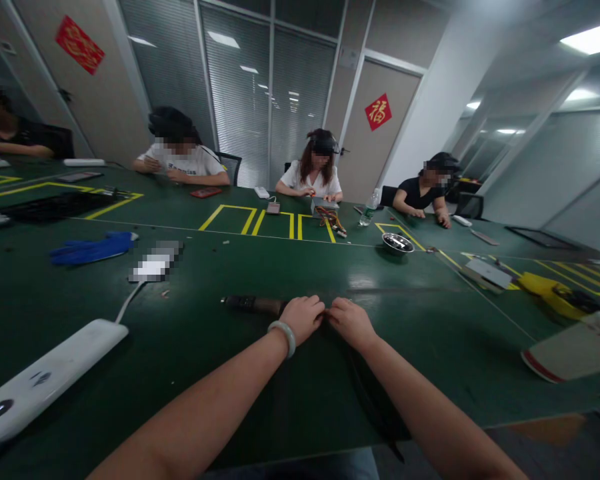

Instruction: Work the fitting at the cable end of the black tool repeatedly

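An electric screwdriver (pixel 253 304), dark and stick-shaped with a small metal tip, lies across the green table in front of me, its tip to the left. My left hand (pixel 303 316), with a pale bangle on its wrist, is closed over the rear end of it. Fingers curled, my right hand (pixel 351 321) meets the left one at the tool's tail, seemingly pinching the start of its cord. From there the black cord (pixel 363 387) runs under my right forearm toward the near table edge. My fingertips hide the exact spot where they grip.
At left, a white power bank (pixel 55 377) is cabled to a phone (pixel 156 261), near a blue glove (pixel 94 248). Ahead stand a metal bowl (pixel 398 244) and a bottle (pixel 369 208). A paper cup (pixel 573 347) lies at right. Several people sit across the table (pixel 190 347).
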`<action>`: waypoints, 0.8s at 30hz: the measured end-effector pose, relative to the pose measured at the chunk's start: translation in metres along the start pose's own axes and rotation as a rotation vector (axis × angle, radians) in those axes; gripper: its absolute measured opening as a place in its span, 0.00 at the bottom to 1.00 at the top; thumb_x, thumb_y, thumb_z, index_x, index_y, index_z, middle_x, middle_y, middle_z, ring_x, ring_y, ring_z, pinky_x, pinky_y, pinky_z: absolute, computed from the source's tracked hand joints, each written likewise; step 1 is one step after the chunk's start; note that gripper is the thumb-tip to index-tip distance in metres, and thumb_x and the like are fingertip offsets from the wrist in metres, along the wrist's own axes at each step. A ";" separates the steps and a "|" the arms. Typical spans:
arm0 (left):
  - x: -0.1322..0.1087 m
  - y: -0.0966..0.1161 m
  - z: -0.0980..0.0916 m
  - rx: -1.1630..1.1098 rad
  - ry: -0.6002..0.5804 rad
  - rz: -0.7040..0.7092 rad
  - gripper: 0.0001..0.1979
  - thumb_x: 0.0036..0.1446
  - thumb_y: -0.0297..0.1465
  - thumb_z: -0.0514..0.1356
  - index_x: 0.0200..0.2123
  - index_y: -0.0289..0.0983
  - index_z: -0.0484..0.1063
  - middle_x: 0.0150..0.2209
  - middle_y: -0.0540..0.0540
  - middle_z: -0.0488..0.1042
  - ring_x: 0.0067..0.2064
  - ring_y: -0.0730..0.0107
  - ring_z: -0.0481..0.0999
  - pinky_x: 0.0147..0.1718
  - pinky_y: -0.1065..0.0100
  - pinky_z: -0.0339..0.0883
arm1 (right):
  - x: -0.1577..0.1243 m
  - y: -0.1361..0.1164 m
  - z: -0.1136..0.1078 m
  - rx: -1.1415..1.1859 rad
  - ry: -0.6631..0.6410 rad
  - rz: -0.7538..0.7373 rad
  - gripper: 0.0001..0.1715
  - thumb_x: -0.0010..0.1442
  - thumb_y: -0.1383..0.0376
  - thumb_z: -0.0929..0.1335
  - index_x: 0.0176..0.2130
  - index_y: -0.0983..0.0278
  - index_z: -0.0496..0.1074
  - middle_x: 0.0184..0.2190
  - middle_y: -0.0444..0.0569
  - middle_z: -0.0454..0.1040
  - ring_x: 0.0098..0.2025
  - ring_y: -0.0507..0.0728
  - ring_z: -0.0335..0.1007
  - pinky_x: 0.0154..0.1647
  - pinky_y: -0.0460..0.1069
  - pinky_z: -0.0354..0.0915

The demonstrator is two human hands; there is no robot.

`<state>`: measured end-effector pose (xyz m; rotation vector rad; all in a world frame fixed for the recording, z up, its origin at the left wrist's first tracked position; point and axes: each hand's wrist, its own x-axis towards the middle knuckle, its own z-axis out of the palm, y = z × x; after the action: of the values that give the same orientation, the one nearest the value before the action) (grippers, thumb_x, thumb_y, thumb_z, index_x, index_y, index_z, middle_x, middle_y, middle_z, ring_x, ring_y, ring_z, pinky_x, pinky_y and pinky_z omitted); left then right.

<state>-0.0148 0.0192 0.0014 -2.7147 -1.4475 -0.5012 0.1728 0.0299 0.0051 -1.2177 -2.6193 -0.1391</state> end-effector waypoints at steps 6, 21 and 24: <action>-0.001 0.000 -0.001 -0.041 0.012 -0.016 0.04 0.59 0.31 0.57 0.39 0.39 0.69 0.40 0.46 0.71 0.42 0.65 0.73 0.46 0.62 0.65 | -0.002 0.004 0.011 0.028 -0.035 0.024 0.11 0.63 0.68 0.63 0.44 0.62 0.72 0.45 0.52 0.75 0.46 0.56 0.71 0.49 0.50 0.64; -0.022 -0.011 -0.022 -0.202 0.209 0.010 0.16 0.62 0.32 0.53 0.53 0.42 0.67 0.54 0.48 0.70 0.60 0.64 0.64 0.64 0.49 0.47 | -0.089 0.109 -0.042 -0.220 -0.047 0.523 0.13 0.64 0.60 0.60 0.37 0.58 0.72 0.33 0.50 0.77 0.37 0.57 0.73 0.45 0.51 0.59; -0.018 -0.014 -0.015 -0.213 0.164 0.013 0.15 0.62 0.31 0.52 0.51 0.43 0.69 0.52 0.49 0.72 0.58 0.66 0.66 0.64 0.52 0.48 | -0.164 0.136 -0.054 -0.287 -0.027 0.726 0.13 0.63 0.59 0.60 0.36 0.58 0.72 0.29 0.53 0.77 0.31 0.61 0.73 0.36 0.54 0.61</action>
<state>-0.0395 0.0103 0.0082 -2.7563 -1.4078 -0.9031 0.3881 -0.0142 0.0111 -2.1838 -2.0502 -0.3636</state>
